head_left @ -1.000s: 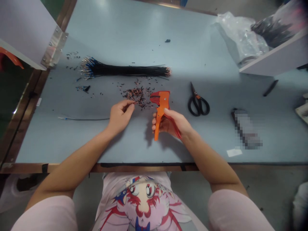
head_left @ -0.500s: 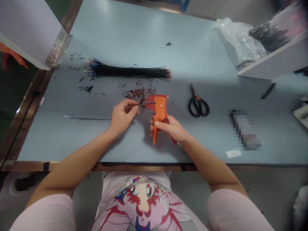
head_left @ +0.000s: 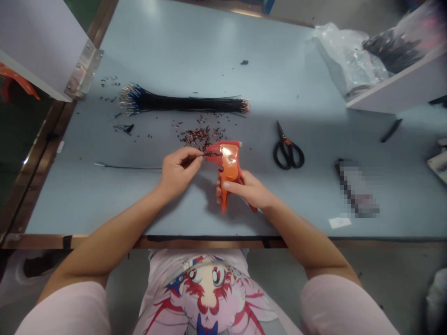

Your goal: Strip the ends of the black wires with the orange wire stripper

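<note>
Thin black wire [head_left: 213,153], light and floppy, sits pinched near its tip by the left hand [head_left: 179,173] at the jaws of an orange wire stripper [head_left: 229,160], gripped firmly in the right hand [head_left: 249,188], mid-frame.

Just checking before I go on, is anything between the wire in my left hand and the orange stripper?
Nothing visible stands in the way. The black wire pinched in the left hand already reaches the red head of the orange wire stripper, which the right hand holds.
</note>
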`<state>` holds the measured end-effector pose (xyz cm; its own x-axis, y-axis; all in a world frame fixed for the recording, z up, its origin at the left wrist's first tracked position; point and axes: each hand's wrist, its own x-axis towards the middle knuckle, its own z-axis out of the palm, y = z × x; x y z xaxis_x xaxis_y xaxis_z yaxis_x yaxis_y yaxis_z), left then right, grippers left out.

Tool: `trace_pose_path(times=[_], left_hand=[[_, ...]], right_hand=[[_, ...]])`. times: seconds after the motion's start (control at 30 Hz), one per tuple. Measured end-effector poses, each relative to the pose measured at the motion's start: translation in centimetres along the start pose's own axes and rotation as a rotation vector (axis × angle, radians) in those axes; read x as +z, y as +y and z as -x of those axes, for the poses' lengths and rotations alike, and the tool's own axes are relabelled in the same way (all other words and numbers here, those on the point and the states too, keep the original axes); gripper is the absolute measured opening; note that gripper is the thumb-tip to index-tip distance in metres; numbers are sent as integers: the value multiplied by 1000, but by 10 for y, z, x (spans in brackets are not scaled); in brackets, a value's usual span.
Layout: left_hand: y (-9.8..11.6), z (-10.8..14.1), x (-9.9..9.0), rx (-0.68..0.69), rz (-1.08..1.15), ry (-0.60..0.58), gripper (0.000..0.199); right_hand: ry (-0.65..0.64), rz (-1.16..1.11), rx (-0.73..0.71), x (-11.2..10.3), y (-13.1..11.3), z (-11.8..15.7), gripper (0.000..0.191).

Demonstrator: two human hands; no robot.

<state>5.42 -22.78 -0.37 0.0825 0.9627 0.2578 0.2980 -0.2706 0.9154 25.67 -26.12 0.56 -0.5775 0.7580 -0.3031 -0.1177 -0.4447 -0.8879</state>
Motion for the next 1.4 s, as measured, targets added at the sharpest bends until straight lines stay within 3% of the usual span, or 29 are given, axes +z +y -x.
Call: trace_pose_path(times=[0.2,0.43,0.8,1.13,1.4], left_hand=[[7,0,-3,162,-101,37,8],[13,0,-8,251,-193,39,7],[13,0,-9,293,-273,30,8],[14,1,-9,259,-317,32,8],[14,5,-9,318,-328,60,6]], right_hand=[[-52,-2,-16,0,-1,2,24],[-80,1,-35,3,-3,3,24],[-78,126,-32,3,-5,4,27],[-77,121,1,3,0,5,32],[-46,120,19,5,-3,5,33]])
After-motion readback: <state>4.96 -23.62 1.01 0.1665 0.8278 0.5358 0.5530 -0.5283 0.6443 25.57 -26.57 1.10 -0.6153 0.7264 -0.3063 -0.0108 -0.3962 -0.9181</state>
